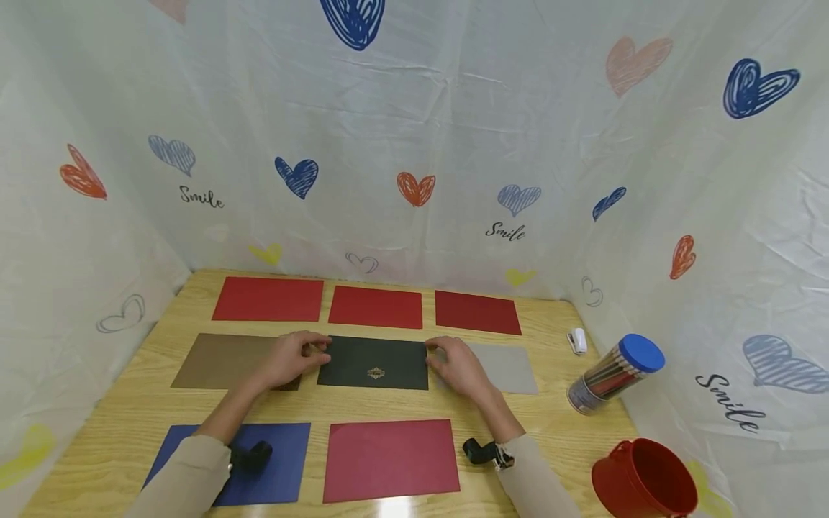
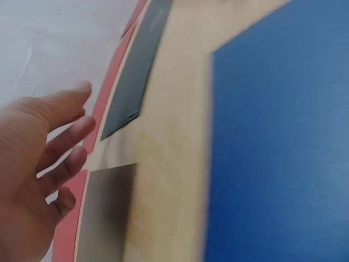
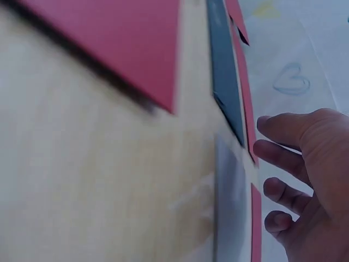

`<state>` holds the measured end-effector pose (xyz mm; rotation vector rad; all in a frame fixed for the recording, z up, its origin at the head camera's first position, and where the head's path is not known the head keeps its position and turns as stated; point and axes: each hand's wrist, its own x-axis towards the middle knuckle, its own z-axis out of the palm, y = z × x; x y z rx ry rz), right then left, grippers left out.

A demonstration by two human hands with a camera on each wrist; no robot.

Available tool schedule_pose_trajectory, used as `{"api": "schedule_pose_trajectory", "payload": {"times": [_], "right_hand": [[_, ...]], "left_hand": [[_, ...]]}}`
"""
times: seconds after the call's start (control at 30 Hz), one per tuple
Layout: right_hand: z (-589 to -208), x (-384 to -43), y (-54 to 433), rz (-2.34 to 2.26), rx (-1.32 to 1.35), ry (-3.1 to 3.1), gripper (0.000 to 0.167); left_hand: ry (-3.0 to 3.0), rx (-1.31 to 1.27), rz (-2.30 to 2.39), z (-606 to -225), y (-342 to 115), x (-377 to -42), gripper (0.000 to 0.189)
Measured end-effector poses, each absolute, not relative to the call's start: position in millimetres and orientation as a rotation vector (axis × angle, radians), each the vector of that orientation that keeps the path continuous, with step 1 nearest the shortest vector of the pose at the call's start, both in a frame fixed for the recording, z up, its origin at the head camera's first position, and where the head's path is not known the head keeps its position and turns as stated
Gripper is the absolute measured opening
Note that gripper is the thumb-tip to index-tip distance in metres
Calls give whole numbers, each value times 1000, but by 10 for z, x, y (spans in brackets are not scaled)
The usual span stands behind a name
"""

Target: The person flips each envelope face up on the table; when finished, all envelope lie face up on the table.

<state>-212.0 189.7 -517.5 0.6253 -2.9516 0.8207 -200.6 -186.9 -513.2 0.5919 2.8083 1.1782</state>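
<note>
A dark green envelope (image 1: pixel 372 360) with a small gold emblem lies flat in the middle row. At its left end my left hand (image 1: pixel 294 357) hovers with loosely bent fingers, over a brown envelope (image 1: pixel 220 362). My right hand (image 1: pixel 461 367) is at the opposite end, above a light grey envelope (image 1: pixel 508 367). In the left wrist view, a gap shows between the left fingers (image 2: pixel 82 128) and the dark green envelope (image 2: pixel 133 76). The right wrist view likewise shows the right fingers (image 3: pixel 278 158) holding nothing.
Three red envelopes (image 1: pixel 376 307) line the back edge. Blue (image 1: pixel 275 464) and crimson (image 1: pixel 391 460) envelopes lie in front. At the right stand a clear jar of pencils (image 1: pixel 605 381) with a blue lid, a red bucket (image 1: pixel 615 482) and a small white stapler-like item (image 1: pixel 577 341).
</note>
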Motion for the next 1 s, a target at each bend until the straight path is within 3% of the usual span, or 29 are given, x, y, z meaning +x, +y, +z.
{"api": "schedule_pose_trajectory", "payload": {"times": [0.23, 0.47, 1.0], "right_hand": [[-5172, -2569, 1864, 1056, 429, -2938, 35], [-5183, -2896, 1779, 1100, 351, -2967, 43], [-5145, -3024, 1660, 1166, 361, -3005, 44]], "left_hand": [[2890, 420, 1182, -5096, -1892, -2431, 53], [2846, 362, 1137, -5119, -1818, -2654, 62], [2870, 354, 1122, -5112, -1679, -2760, 58]]}}
